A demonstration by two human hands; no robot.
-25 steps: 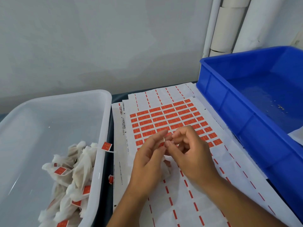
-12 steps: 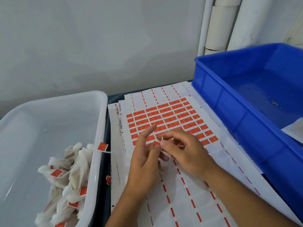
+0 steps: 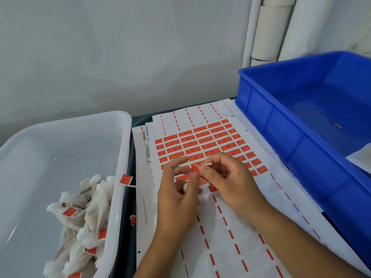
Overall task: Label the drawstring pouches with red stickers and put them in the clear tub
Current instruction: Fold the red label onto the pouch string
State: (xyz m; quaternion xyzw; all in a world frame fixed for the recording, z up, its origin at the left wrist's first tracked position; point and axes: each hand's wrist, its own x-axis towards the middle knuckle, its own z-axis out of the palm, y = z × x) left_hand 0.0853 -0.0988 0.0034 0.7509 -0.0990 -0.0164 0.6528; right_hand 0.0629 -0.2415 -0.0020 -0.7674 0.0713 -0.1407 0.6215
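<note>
Over the sticker sheet [image 3: 200, 137], my left hand [image 3: 178, 197] curls round a white drawstring pouch [image 3: 184, 186], which is mostly hidden under its fingers. Its thumb presses a red sticker [image 3: 195, 169] and its index finger points up. My right hand [image 3: 228, 181] pinches the pouch's thin white drawstring [image 3: 207, 164] right beside that sticker. The clear tub [image 3: 125, 149] stands at the left. It holds several labelled pouches [image 3: 88, 207] in its near corner.
A blue bin [image 3: 261, 125] stands at the right, on the edge of the sheets, with a white piece [image 3: 361, 157] inside. A loose red tag [image 3: 126, 179] hangs over the tub's rim. Another red tag [image 3: 133, 220] lies between tub and sheets. White pipes [image 3: 269, 29] rise behind.
My hands stayed together over the sheet. The left index finger has lifted away from the pinch and the white drawstring now shows at my right fingertips.
</note>
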